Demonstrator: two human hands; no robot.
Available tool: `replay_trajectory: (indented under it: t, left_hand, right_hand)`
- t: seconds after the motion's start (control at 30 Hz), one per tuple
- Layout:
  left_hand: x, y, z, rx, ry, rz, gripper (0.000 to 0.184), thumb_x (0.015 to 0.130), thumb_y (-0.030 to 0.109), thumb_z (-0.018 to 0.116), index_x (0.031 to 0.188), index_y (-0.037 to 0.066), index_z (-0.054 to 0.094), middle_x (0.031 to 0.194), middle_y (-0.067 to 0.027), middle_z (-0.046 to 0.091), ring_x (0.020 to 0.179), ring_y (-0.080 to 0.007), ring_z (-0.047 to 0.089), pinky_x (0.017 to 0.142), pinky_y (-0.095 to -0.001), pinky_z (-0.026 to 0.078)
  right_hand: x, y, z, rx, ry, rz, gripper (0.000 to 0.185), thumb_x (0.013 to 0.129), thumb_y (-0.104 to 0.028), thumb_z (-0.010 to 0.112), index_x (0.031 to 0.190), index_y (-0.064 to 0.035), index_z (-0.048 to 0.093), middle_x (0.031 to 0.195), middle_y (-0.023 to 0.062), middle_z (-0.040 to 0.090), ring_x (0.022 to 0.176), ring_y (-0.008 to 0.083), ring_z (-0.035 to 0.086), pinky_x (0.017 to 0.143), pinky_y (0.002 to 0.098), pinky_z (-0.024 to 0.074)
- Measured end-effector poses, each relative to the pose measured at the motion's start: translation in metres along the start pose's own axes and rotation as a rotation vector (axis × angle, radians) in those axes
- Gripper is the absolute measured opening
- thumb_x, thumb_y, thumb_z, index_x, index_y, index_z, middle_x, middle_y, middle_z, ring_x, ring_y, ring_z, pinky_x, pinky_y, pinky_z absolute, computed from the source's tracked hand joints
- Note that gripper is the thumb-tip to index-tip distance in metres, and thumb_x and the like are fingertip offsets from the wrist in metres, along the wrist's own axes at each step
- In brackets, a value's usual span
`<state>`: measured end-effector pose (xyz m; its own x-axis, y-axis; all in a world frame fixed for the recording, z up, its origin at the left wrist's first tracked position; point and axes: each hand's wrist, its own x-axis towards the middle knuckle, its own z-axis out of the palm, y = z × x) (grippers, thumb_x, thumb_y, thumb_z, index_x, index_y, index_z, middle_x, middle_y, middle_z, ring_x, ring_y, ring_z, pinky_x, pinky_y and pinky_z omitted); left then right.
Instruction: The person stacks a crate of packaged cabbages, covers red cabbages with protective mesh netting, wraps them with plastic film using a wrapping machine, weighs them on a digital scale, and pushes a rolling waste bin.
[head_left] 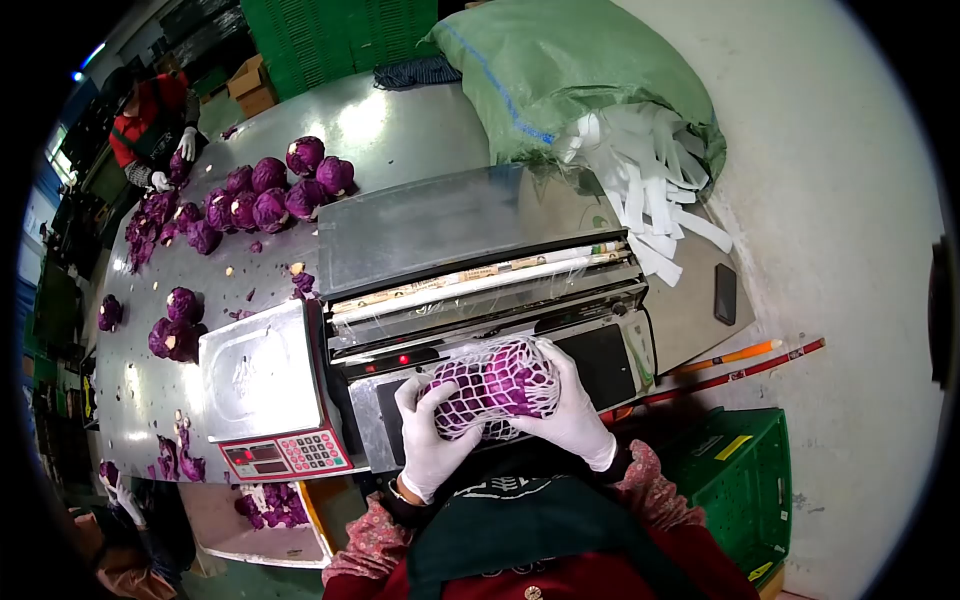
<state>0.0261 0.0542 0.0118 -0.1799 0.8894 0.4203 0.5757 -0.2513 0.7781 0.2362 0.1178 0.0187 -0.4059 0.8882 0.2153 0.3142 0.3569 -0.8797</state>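
Observation:
Purple cabbages (505, 380) inside a white foam net sleeve lie between my two hands, over the front of the wrapping machine (400, 240). My left hand (435, 435), in a white glove, has its fingers curled round the left end of the netted bundle. From the right, my right hand (568, 410), also gloved in white, grips the other end, its fingers partly hidden by the net. A roll of clear film (480, 290) sits in the machine behind the bundle. The scale (262, 375), with a red keypad panel, stands to the left of my hands.
Loose purple cabbages (270, 208) lie on the metal table (420, 130). A green sack (580, 60) spills white foam nets (650, 190). Nearby are a phone (725, 294), a green crate (735, 480) and a white bin (255, 545). Two co-workers (150, 125) (130, 540) are at the left.

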Motion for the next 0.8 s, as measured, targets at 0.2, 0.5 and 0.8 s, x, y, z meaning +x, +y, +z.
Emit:
replay_trajectory:
  t: [0.2, 0.5, 0.8]
  left_hand:
    - [-0.016, 0.012, -0.002, -0.073, 0.033, 0.012, 0.063, 0.063, 0.011, 0.081, 0.12, 0.007, 0.054, 0.116, -0.0163, 0.042, 0.11, -0.0316, 0.045, 0.097, -0.0403, 0.041]
    - [0.0, 0.029, -0.006, 0.09, -0.128, -0.025, 0.096, 0.073, 0.046, 0.079, 0.144, 0.0, 0.033, 0.151, -0.0308, 0.014, 0.142, -0.0466, 0.018, 0.114, -0.0503, 0.024]
    - [-0.009, 0.02, 0.004, 0.169, -0.194, 0.099, 0.079, 0.065, 0.023, 0.086, 0.135, 0.01, 0.051, 0.141, -0.0241, 0.039, 0.127, -0.0425, 0.042, 0.105, -0.0477, 0.038]
  right_hand:
    - [-0.001, -0.035, -0.007, -0.408, 0.233, -0.07, 0.086, 0.062, -0.023, 0.085, 0.138, -0.0124, 0.044, 0.135, 0.0177, 0.039, 0.118, 0.0387, 0.044, 0.098, 0.047, 0.0377]
    - [0.015, -0.034, -0.014, -0.084, 0.263, -0.03, 0.045, 0.091, -0.009, 0.062, 0.134, -0.0025, 0.052, 0.139, 0.0182, 0.048, 0.126, 0.033, 0.048, 0.105, 0.0354, 0.0388]
    - [0.003, -0.054, -0.038, -0.153, 0.484, -0.15, 0.018, 0.086, 0.001, 0.067, 0.104, 0.0012, 0.068, 0.101, 0.0108, 0.064, 0.092, 0.0214, 0.061, 0.082, 0.0293, 0.0495]
